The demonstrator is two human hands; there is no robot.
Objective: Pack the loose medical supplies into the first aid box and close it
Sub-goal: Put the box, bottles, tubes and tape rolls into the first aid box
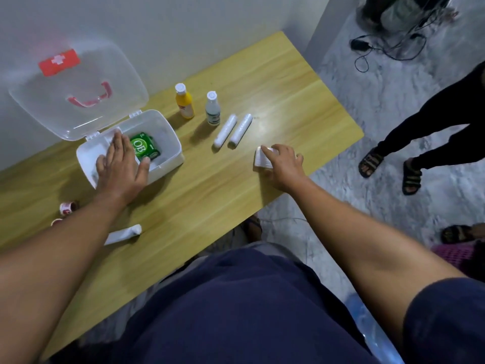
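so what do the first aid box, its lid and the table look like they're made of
First aid box: opaque white plastic by the look, smooth moulded walls with a dull sheen.
Lid: translucent frosted plastic; the red handle and label show through it.
Table: light wood-grain top, glossy where the light reflects; probably laminate rather than solid wood, though that stays open.

My left hand [121, 166] lies flat over the open box [168, 137]; my right hand [283, 164], at three o'clock, grips a white packet [261, 160].

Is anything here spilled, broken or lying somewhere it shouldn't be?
Nothing looks spilled or broken. The yellow plastic bottle and clear plastic bottle stand upright, capped. The two white wrapped rolls lie neatly side by side on the wooden table.
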